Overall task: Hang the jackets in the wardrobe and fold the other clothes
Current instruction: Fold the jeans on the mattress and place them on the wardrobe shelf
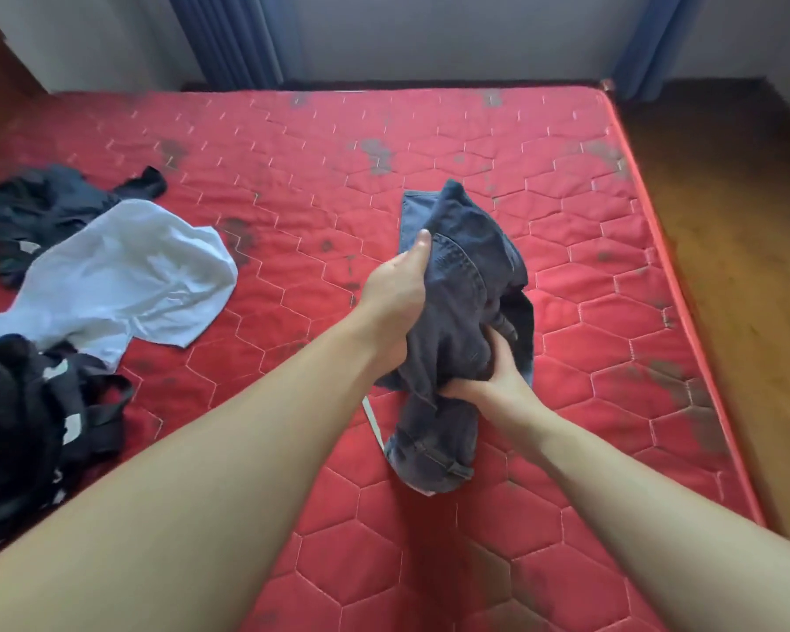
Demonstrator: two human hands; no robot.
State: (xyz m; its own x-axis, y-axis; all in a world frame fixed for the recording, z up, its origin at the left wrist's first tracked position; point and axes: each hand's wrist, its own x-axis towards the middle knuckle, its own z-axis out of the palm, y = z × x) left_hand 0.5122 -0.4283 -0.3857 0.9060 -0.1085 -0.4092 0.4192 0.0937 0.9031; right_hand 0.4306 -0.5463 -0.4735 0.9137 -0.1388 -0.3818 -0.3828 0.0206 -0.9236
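A big red mattress (429, 143) fills most of the view. It has a sewn pattern of six-sided shapes and some worn grey patches. Behind it is a pale wall with blue curtains (236, 38) hanging at the left and at the far right. A brown wooden floor (739, 248) runs along the right side of the mattress.

There are four heaps of clothes on the mattress. At the far left lies one dark garment (42, 207), crumpled. Just beside it and partly over it is one white shirt (128, 271), spread loosely. Below that, at the left edge, is one black garment (24, 421) with straps and small white tags. These three are well apart from the fourth piece.

The fourth piece is one pair of blue jeans (457, 312), near the middle of the mattress, a little to the right. It is bunched up in the two hands. Its long side runs from near the person to far away. The far end lies flat on the mattress, and the near end with a belt loop points toward the person.

Two bare arms reach in. The left hand (397, 289) grips the left side of the jeans, thumb on top. The right hand (489, 376) holds the bunched cloth from below, fingers curled into it.
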